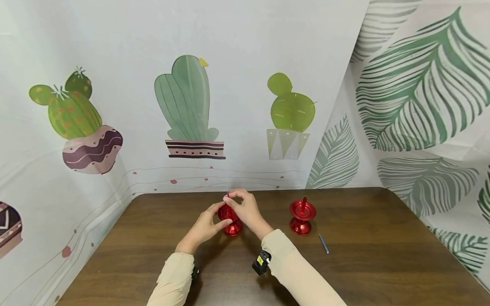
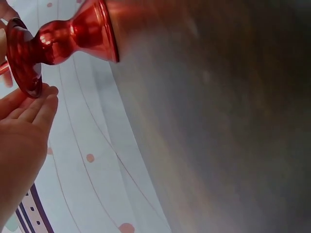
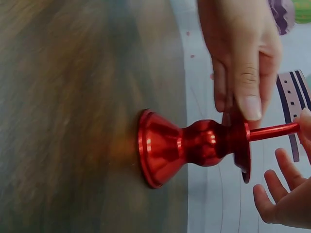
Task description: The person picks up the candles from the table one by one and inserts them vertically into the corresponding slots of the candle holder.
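A shiny red candle holder (image 1: 232, 229) stands upright on the table, with a wide dish (image 3: 241, 150) and a thin red tube (image 3: 274, 131) rising from it. My left hand (image 1: 205, 226) grips the dish at its rim, thumb on one side and fingers on the other. At the top of the tube, my right hand (image 1: 248, 211) pinches a thin purple stick (image 1: 228, 194) between thumb and forefinger. Most of this stick is hidden by the fingertips. The other right fingers (image 3: 277, 187) are spread loosely beside the dish.
To the right stands a second red candle holder (image 1: 301, 217) of the same shape. A thin blue stick (image 1: 323, 244) lies near it on the brown wooden table (image 1: 383, 255). Behind the table hangs a white cloth (image 1: 245, 106) printed with cacti and leaves.
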Action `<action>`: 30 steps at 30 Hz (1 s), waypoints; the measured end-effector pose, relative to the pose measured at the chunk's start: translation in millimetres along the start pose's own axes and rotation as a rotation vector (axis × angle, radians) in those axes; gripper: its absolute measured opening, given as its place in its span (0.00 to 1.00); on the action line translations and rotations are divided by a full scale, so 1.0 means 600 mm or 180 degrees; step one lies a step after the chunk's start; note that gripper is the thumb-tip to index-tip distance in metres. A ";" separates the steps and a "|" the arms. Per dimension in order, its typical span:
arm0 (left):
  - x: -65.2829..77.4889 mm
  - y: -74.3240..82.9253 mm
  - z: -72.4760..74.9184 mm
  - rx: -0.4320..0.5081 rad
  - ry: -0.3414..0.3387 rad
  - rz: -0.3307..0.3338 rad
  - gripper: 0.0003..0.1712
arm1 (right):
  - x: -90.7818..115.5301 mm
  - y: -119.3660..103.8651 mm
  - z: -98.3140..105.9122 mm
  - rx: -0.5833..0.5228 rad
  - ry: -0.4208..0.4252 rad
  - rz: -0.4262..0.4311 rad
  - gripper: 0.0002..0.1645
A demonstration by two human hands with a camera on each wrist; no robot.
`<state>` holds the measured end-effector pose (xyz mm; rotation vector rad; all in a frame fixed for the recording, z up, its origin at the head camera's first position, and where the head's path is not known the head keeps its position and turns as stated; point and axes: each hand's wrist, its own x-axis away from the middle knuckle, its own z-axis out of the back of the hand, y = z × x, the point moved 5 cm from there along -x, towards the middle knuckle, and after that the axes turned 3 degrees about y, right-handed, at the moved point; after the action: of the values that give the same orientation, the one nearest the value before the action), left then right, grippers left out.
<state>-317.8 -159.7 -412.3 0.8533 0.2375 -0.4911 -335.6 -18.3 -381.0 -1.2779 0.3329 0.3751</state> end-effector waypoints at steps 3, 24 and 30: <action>0.002 0.003 -0.002 0.0029 -0.0056 0.0018 0.34 | 0.008 0.006 -0.001 0.0123 -0.0131 0.0028 0.17; 0.035 0.053 0.033 -0.0973 0.0780 -0.0162 0.26 | 0.056 -0.006 0.050 0.0754 -0.0952 0.0209 0.36; 0.036 0.101 0.032 -0.1048 0.0953 -0.0554 0.20 | 0.076 -0.015 0.077 0.0878 -0.0996 0.0378 0.35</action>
<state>-268.4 -147.7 -368.1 0.5825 0.6540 -0.4686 -289.3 28.0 -381.4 -0.9150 0.1861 0.6008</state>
